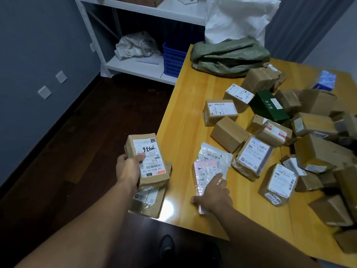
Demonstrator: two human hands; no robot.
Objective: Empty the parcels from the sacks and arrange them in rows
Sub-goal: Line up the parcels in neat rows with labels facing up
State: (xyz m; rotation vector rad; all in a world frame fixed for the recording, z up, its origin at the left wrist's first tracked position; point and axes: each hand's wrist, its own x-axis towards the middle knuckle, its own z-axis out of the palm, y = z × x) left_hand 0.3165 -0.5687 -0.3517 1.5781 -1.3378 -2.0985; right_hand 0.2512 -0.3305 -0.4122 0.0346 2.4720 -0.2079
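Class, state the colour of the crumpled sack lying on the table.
The sack is olive green, best seen in head view.

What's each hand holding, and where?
Left hand grips the labelled box by its near end, thumb on label. Right hand lies on the near end of the pink mailer; grip unclear.

Both bare forearms were extended forward. The left hand was closed around a cardboard box, with the thumb laid across its label. The right hand was laid palm-down on a plastic packet, index finger held straight, thumb spread sideways.
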